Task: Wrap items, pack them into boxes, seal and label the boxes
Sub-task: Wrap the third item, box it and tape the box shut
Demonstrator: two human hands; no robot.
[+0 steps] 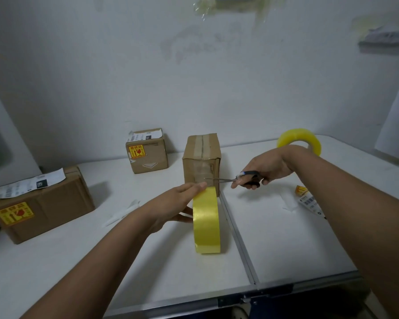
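Note:
A small cardboard box (202, 162) stands upright in the middle of the white table (148, 268), with clear tape over its top seam and down its front. My left hand (175, 203) holds a big yellow tape roll (205, 221) on edge just in front of the box, fingers over the roll's top and thumb below. My right hand (265, 166) grips black-handled scissors (235, 179). Their blades point left at the tape stretched between roll and box.
Two taped boxes with yellow fragile stickers sit at the left (42, 203) and back centre (148, 150). A second tape roll (300, 140) stands at the back right. Labels (308, 199) lie under my right forearm, and paper scraps (122, 212) by my left arm.

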